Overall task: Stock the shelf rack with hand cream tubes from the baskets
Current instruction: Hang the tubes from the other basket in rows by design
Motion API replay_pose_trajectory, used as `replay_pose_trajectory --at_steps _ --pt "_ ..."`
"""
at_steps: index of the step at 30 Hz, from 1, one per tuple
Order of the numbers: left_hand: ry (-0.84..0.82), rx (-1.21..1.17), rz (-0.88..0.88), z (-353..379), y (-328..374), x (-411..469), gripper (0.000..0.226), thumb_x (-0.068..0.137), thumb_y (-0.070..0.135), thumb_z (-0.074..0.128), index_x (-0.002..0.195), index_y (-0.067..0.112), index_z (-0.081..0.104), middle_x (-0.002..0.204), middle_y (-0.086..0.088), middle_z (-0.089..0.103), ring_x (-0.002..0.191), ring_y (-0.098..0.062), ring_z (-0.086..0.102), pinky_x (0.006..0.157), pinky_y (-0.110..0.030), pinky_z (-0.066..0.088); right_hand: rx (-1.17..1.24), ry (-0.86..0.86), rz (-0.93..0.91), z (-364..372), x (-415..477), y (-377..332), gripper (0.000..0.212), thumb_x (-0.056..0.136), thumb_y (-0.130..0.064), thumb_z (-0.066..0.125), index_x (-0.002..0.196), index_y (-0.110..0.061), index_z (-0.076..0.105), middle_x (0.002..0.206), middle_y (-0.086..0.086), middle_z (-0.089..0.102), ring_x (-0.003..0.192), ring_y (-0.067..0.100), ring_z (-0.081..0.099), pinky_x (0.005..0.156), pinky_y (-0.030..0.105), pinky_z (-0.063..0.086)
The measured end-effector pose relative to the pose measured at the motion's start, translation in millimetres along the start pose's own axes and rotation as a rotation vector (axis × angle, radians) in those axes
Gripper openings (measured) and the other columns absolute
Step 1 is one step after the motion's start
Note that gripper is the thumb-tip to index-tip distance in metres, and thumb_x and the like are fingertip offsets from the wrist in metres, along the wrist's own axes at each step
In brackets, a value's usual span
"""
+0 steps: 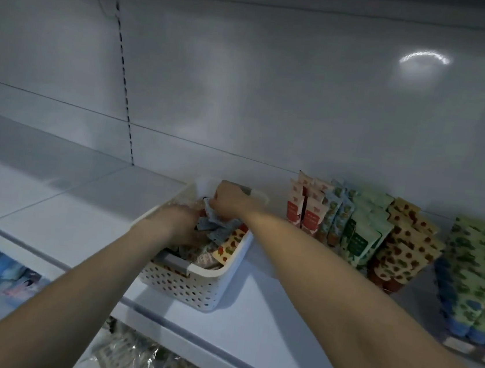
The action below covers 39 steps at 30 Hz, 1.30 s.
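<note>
Hands both down in the perforated white basket (pixel 218 281) at centre of frame, head view. Left hand (pixel 181 222) blurred and sunk among the loose tubes (pixel 230 244), fingers hidden: hold not discernible. Right hand (pixel 229 199) near the basket's far rim, fingers curled, pinching the end of a pale tube (pixel 209 205). Basket resting on the white shelf (pixel 66 209). Stocked rows of tubes (pixel 359 236) at right of frame, standing and leaning back towards the back panel (pixel 305 100), near the basket but not touching it.

Step in hand, by judgement: drawing one tube out of the heap. Best done by lifting it straight up clear of the rim, steadying the pile with the other hand, then carrying it rightward and setting it upright beside its matching pattern. Risks: neighbouring tubes dragged out with it, or leaning front rows knocked over.
</note>
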State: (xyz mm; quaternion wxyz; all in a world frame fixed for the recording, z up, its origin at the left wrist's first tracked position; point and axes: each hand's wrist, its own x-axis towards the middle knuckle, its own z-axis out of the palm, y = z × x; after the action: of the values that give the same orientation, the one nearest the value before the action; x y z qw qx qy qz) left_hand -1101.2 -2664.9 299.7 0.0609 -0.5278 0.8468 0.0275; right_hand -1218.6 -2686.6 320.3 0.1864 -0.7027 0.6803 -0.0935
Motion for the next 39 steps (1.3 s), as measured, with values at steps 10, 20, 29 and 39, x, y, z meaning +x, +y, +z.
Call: replay_pose_trajectory --at_steps 10,20,29,39 --pt "-0.091 0.068 -0.030 8.5 -3.0 20.0 0.043 0.093 0.034 0.052 0.130 0.013 0.048 0.127 -0.008 0.056 0.112 -0.022 0.055 0.090 -0.026 0.043 -0.166 -0.077 0.037 -1.1 6.9 -0.8 0.011 0.086 -0.011 0.062 0.093 -0.004 0.058 0.096 0.010 0.057 0.083 0.021 0.058 0.062 0.027 0.047" --pt "-0.222 -0.045 -0.064 4.7 2.7 32.7 0.044 0.085 0.053 0.057 0.116 0.023 0.057 0.099 -0.001 0.059 0.088 -0.016 0.056 0.076 -0.025 0.047 -0.070 0.060 0.003 -29.0 -16.6 12.2 0.035 0.081 -0.006 0.064 0.113 -0.001 0.049 0.100 0.012 0.051 0.092 0.022 0.054 0.061 0.024 0.044" --pt "-0.283 -0.077 -0.095 3.0 2.7 39.7 0.031 0.092 0.038 0.052 0.104 0.010 0.057 0.080 0.000 0.055 0.070 -0.013 0.052 0.060 -0.020 0.042 -0.079 0.163 -0.017 -49.4 -22.8 19.0 0.034 0.080 -0.008 0.064 0.064 -0.013 0.035 0.066 0.002 0.043 0.055 0.011 0.042 0.045 0.022 0.031" --pt "-0.229 -0.022 -0.125 -3.0 1.8 18.1 0.034 0.098 0.039 0.037 0.104 0.012 0.056 0.080 0.001 0.056 0.070 -0.013 0.053 0.066 -0.022 0.045 0.007 0.222 -0.062 -71.4 -53.4 14.0 0.040 0.079 -0.021 0.070 0.063 -0.015 0.033 0.064 -0.001 0.041 0.055 0.011 0.043 0.044 0.021 0.028"
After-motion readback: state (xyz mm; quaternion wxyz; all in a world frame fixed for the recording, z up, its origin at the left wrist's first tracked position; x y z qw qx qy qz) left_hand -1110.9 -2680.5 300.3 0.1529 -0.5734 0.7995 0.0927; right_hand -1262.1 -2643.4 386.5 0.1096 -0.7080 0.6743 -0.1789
